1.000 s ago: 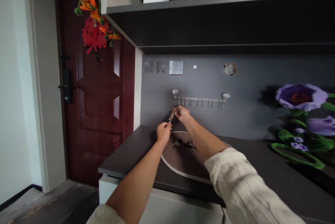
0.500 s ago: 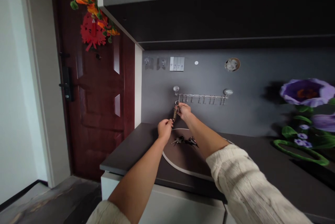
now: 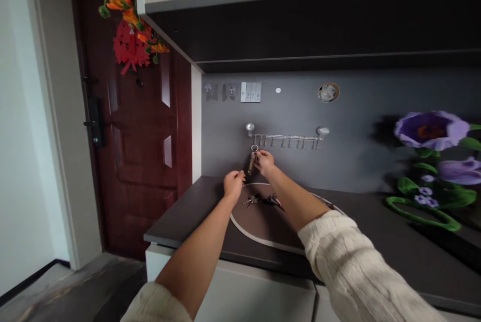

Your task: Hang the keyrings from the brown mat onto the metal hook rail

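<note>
My right hand pinches a key ring just under the left end of a metal hook rail on the wall. From the ring hangs a brownish keychain tag with lettering. Whether the ring touches a hook cannot be made out. Lower and to the left, my left hand has its fingers curled against the thumb, a little apart from the tag's lower end; anything inside them is hidden. Below both hands, a bunch of keys and a dark key bundle lie on a round brown mat with a pale rim.
A purple artificial flower stands on the dark counter at right. Overhead juts a dark shelf holding boxes. To the left is a dark red door. Small clear hooks and labels are on the wall.
My left hand has moved slightly down and left, away from the keychain tag's lower end. My right hand stays at the key ring below the rail. The view has shifted a little.
</note>
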Demonstrator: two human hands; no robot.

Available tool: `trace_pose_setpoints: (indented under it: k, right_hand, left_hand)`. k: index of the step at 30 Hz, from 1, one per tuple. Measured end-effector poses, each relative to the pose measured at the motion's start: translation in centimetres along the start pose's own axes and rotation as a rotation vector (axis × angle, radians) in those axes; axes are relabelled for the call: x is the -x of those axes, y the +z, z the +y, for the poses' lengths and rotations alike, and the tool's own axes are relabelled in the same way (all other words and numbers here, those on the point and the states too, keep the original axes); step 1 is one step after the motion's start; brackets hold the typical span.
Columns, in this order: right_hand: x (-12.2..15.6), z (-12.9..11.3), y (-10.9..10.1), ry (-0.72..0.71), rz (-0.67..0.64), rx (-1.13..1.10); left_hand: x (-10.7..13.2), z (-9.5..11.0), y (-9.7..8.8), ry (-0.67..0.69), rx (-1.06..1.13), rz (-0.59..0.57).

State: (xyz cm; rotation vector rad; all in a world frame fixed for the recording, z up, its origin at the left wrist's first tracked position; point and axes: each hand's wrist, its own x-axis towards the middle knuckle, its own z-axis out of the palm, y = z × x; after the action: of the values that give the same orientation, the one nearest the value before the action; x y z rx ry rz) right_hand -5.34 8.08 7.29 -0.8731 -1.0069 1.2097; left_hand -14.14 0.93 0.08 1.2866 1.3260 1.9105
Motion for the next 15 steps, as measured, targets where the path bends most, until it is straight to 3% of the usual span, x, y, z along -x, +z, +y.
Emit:
trace_pose_setpoints:
  k: [8, 15]
  right_hand:
    - [1.6, 0.7, -2.0, 0.075, -0.028, 0.022]
    - [4.3, 1.0, -4.6, 0.077, -0.16, 0.152]
  left_hand:
    - [0.6, 0.4, -0.2, -0.064, -0.03, -0.131]
    - [1.0, 0.3, -0.6, -0.028, -0.158, -0.286]
